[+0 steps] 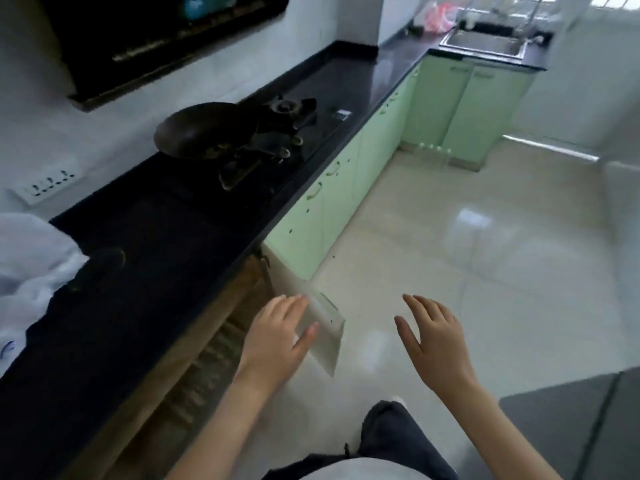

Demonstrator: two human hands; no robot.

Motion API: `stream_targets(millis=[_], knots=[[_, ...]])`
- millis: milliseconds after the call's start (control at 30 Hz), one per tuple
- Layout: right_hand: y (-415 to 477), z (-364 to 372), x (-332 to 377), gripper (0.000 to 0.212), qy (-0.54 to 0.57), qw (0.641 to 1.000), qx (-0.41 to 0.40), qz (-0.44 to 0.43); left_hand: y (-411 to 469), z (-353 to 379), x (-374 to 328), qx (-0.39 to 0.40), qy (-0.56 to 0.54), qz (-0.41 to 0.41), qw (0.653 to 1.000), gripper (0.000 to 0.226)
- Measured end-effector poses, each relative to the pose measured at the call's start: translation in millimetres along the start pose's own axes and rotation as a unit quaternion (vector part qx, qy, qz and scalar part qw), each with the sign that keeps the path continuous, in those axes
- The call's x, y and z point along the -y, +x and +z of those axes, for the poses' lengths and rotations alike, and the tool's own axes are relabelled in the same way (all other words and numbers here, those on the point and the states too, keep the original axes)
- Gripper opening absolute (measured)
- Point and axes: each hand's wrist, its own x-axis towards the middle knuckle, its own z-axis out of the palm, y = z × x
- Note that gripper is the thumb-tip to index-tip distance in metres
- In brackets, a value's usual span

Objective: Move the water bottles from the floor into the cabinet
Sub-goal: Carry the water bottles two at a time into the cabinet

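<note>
Both hands reach forward, fingers [420, 305] released: left hand [277, 341] touches the open door [327, 344], right hand [438, 348] hovers above the floor [450, 237]; black bench [156, 237] lies left.

Far water bottles [434, 147] too small and blurred to count; open cabinet [207, 358] interior mostly hidden.

Only pale caps legible on the far floor by the green doors [346, 174]. Near-left cabinet inside blocked by countertop [156, 271] overhang, shelves dark and smeared, contents unreadable. Cabinet door [325, 327] motion-blurred; contact with left hand [277, 337] fingertips not resolvable. Range hood [138, 39] cropped by top edge, white bag [31, 265] by left edge, tap [531, 15] over the far sink [485, 46] by top edge. Grey slab [571, 427] near right cropped, not identifiable. Trouser leg [388, 434] cut at bottom edge.
</note>
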Motion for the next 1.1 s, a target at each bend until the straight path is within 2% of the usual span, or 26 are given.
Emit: stream_targets(millis=[133,267,467,667,867,1100], knots=[[23.9,-31.1,-54.1,0.055,0.008,0.996,-0.079,0.047,80.3,20.0,-49.9,0.003,0.004,0.090,0.996,0.054],[45.0,-32.9,-128.6,0.054,0.006,0.992,-0.083,0.100,150.9,68.4,-104.4,0.033,-0.004,0.149,0.988,0.053],[97.1,-55.0,-248.4,0.057,0.006,0.981,-0.060,0.183,250.5,151.3,-188.8,0.078,-0.025,0.177,0.981,0.059],[186.2,-105.1,-333.3,0.054,0.013,0.980,-0.086,0.181,372.5,170.1,-283.3,0.060,-0.046,0.198,0.977,0.051],[286.3,-109.2,-397.4,0.052,0.004,0.981,-0.100,0.166,485.7,206.4,-308.5,0.046,-0.061,0.197,0.977,0.053],[419.6,-69.4,-464.3,0.054,0.019,0.978,-0.068,0.195,634.7,261.6,-291.9,0.092,-0.068,0.178,0.977,0.058]])
